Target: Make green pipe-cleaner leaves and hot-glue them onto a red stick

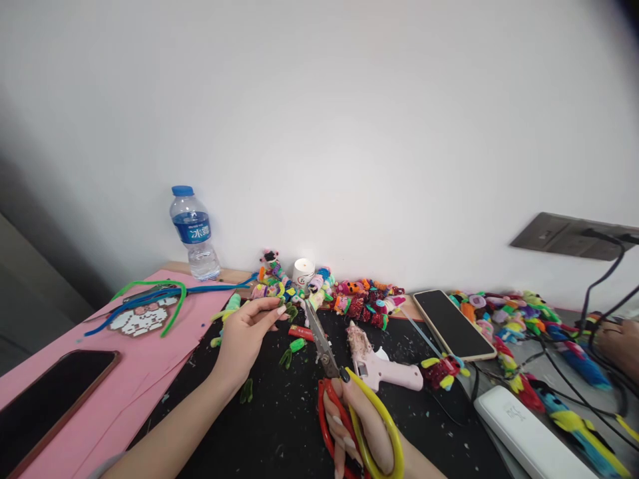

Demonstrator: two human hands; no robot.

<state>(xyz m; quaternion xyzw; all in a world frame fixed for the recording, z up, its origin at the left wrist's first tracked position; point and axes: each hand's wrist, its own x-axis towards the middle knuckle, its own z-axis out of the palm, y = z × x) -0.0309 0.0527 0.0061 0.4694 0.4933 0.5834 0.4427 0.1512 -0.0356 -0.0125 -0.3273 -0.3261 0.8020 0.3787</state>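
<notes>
My left hand [248, 330] pinches a small dark green pipe-cleaner piece [291, 311] between thumb and fingertips above the black mat [279, 426]. My right hand [357, 429] grips scissors [329, 362] with one red and one yellow handle loop; the blades are slightly apart and point up-left at the green piece. Short green offcuts [292, 351] lie on the mat between my hands. A pale pink glue gun [379, 366] lies just right of the scissor blades.
A row of colourful pipe-cleaner figures [359, 296] lines the wall, with a white candle [303, 271] and a water bottle [194, 234]. Pink paper [124, 372] holds a phone [47, 402] and long green and blue stems [160, 296]. Another phone [452, 324], a power bank [529, 436], cables and another person's hand [619, 346] are at right.
</notes>
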